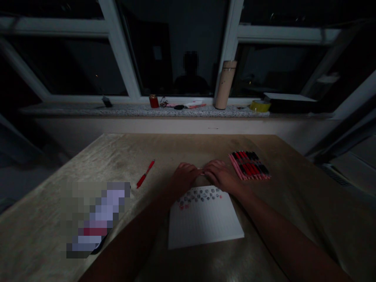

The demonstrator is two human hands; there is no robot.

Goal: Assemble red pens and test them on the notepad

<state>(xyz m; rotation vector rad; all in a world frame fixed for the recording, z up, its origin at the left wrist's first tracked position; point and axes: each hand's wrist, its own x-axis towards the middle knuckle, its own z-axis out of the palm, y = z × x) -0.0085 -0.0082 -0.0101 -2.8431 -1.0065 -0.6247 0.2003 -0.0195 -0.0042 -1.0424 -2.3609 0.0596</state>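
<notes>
My left hand and my right hand are close together just beyond the top edge of a lined sheet of paper. Fingers of both are curled around a slim, reddish pen part, mostly hidden between them. Dark round scribbles and a few red marks run across the upper part of the sheet. To the left, a red pen lies slanted on the table. Beside my right hand is a neat row of red, black and pink pens.
A blurred-out, phone-shaped object lies on the table's left side. Along the granite windowsill stand a red jar, a tall beige flask, yellow tape and a dark box. The room is dim.
</notes>
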